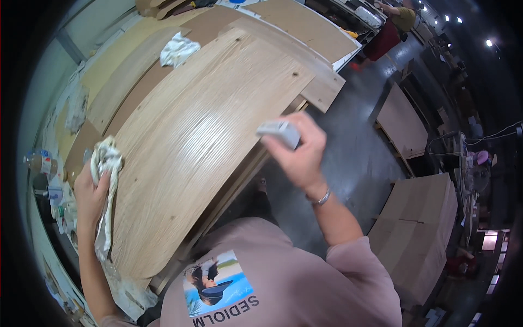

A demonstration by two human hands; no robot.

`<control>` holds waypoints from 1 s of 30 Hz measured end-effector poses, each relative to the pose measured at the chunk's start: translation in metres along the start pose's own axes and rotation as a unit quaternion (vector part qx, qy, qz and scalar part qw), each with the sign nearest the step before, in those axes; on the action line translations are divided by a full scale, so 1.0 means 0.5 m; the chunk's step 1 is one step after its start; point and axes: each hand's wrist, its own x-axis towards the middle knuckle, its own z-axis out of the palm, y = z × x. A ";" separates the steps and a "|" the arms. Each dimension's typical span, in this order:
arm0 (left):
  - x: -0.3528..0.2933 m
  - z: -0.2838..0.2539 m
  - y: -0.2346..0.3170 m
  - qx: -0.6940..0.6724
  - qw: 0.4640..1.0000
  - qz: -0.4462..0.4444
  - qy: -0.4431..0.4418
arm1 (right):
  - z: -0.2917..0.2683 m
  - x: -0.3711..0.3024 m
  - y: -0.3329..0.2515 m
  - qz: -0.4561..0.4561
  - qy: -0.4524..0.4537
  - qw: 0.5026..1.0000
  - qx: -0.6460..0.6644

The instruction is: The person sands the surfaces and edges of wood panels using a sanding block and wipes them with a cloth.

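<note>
Two bare hands, both mine, catalogued from left to right.

Item: bottles (pixel 41 162), several, crowded beside my left forearm; a stray elbow could tip one.

Item: my left hand (pixel 91 193), fingers closed on a bunched off-white cloth (pixel 110 162), which trails along the left edge of the wooden panel (pixel 190 147). Loose folds might snag there or drag grit across the face.

Item: second white cloth (pixel 180 50), crumpled, just beside the panel's far left side.

Item: the panel itself, lying flat before me, between my hands. Likeliest harm, I judge: a scratch or chipped rim, should a hard corner of the block (pixel 279 132) meet it tilted; a slack pinch could also drop that piece over the side. Appearance: pale tan, long grain, fine ribbed lines, a bright sheen mid-face, dark knots toward the far end, left side bowed, near corner rounded.

Item: my right hand (pixel 306 146), blurred, thumb and fingers gripping the pale grey block at the panel's right edge; contact with the wood, I cannot tell.

Item: large brown box (pixel 414 229), well apart.
</note>
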 end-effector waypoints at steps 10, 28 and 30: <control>-0.003 0.001 -0.013 0.085 0.995 0.036 0.031 | 0.182 -0.193 -0.277 -0.021 -0.010 1.000 0.003; -0.003 0.012 -0.026 0.128 0.991 0.042 0.024 | 0.206 -0.218 -0.361 -0.051 -0.053 0.997 -0.021; -0.004 0.016 -0.030 0.140 0.987 0.068 0.047 | 0.173 -0.177 -0.291 -0.022 0.011 0.995 -0.093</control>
